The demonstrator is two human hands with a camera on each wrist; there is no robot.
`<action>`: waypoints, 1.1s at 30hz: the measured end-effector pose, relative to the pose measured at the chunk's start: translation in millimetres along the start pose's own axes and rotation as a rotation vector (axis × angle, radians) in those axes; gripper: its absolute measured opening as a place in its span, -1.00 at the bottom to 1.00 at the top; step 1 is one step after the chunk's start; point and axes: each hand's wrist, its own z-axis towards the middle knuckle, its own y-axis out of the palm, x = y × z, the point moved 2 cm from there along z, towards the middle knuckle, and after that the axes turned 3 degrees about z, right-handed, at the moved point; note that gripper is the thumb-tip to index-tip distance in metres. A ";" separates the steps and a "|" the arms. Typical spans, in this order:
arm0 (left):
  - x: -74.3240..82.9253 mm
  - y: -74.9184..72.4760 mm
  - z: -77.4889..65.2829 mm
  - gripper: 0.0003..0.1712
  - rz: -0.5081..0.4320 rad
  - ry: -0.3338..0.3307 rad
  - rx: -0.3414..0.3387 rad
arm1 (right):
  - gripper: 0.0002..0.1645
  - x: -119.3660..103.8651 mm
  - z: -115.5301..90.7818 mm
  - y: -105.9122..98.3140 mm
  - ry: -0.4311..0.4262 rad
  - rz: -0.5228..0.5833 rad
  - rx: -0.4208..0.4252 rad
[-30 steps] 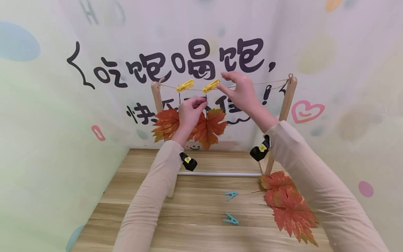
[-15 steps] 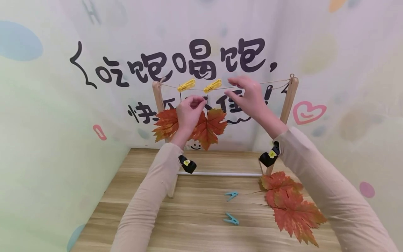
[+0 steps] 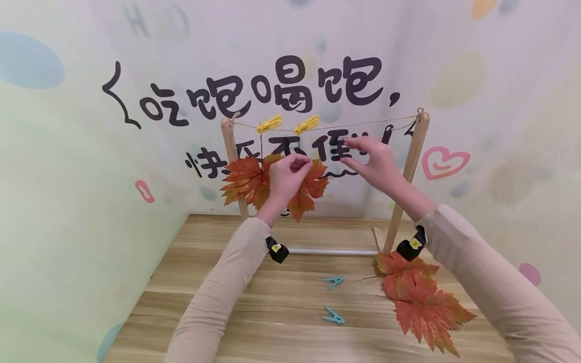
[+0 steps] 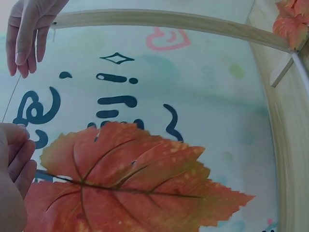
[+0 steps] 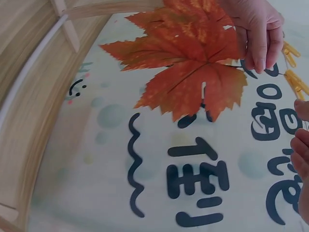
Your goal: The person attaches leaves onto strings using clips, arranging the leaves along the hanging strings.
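Observation:
Two orange-red artificial maple leaves hang from a thin string (image 3: pixel 363 123) by dark stems. Yellow clothespins, one on the left (image 3: pixel 270 123) and one on the right (image 3: pixel 307 124), hold the stems on the string. My left hand (image 3: pixel 287 177) is in front of the right leaf (image 3: pixel 300 204), covering part of it and its stem. Its fingers are loosely bent near the stem, with nothing seen pinched in the left wrist view. The left leaf (image 3: pixel 239 177) is partly behind that hand. My right hand (image 3: pixel 380 164) is below the string, thumb and fingers apart, holding nothing.
A wooden post (image 3: pixel 410 166) at the right and another (image 3: pixel 230 143) at the left carry the string. A white rod (image 3: pixel 333 251) joins their feet. Two blue clothespins, one farther (image 3: pixel 334 282) and one nearer (image 3: pixel 334 316), lie on the table beside red maple leaves (image 3: pixel 422 307).
My right hand has left the right yellow clothespin and moved right and down. My left hand has dropped lower, across the leaves. Both yellow clothespins stay on the string.

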 end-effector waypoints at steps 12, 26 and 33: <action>-7.0 43.5 -27.4 -0.93 0.027 0.053 -0.116 | -0.50 35.3 -51.9 -8.8 0.052 -0.030 -0.060; -17.2 88.1 -61.7 -0.92 0.090 0.045 -0.283 | -0.50 74.5 -122.5 -0.9 0.194 -0.024 -0.132; -25.8 106.5 -82.2 -0.89 0.085 -0.017 -0.394 | -0.54 85.3 -154.2 4.9 0.239 0.015 -0.163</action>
